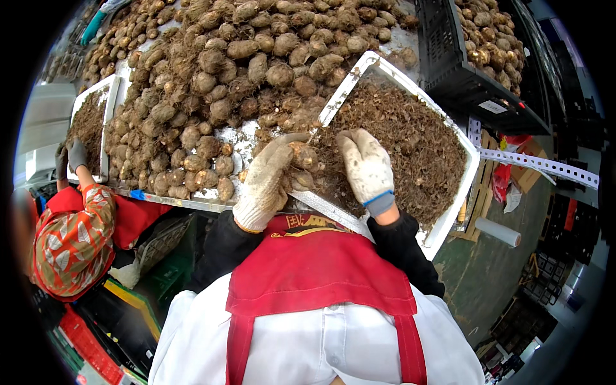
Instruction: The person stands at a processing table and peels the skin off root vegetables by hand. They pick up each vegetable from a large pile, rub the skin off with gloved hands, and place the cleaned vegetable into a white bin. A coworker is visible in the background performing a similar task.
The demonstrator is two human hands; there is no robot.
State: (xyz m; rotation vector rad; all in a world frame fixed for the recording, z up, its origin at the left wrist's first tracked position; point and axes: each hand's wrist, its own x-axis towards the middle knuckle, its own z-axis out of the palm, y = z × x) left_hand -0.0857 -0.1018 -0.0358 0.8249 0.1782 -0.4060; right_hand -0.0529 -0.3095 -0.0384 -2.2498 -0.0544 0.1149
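Observation:
My left hand (263, 179), in a dirty white knit glove, is closed around a hairy brown taro corm (303, 156) at the near left corner of a white foam box (454, 246). Just to its right, my right hand (366, 167), in a white glove with a blue cuff, hovers over the loose root fibre and dirt (417, 167) that fills the box. Its fingers curl downward, and what lies under them is hidden. A large heap of similar corms (224, 70) covers the table behind and left of my hands.
A black crate of corms (487, 106) stands at upper right. At left, a co-worker (77, 240) in a patterned sleeve works at another foam box (110, 86); another person's teal glove (93, 25) shows at top left. A pallet (475, 228) and plastic roll (497, 231) are on the right floor.

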